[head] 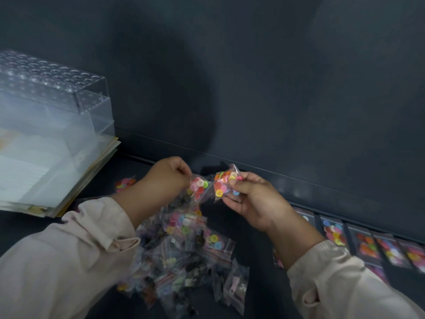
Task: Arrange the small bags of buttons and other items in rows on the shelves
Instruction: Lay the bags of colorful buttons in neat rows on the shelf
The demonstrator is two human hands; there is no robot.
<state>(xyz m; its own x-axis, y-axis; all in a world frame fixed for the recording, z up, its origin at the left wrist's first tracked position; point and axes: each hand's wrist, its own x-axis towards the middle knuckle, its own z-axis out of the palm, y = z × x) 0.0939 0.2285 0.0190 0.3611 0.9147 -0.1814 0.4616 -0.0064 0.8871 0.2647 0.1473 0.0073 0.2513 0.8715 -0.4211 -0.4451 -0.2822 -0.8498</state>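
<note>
Overall exposure is dim; the dark back wall absorbs most light. Illumination appears to come from behind the camera, casting a broad soft shadow on that wall. The clear plastic box at left is overexposed and hazy. The pile of bags shows motion blur. Sleeves at the lower corners are stretched and soft; the shelf edge bows from wide-angle distortion.

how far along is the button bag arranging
Early on. Done: a row of button bags laid out at far right. In hand: the left hand pinches one button bag, the right hand grips a second button bag. Left: the loose pile of bags below the hands, plus a stray bag at left.
</note>
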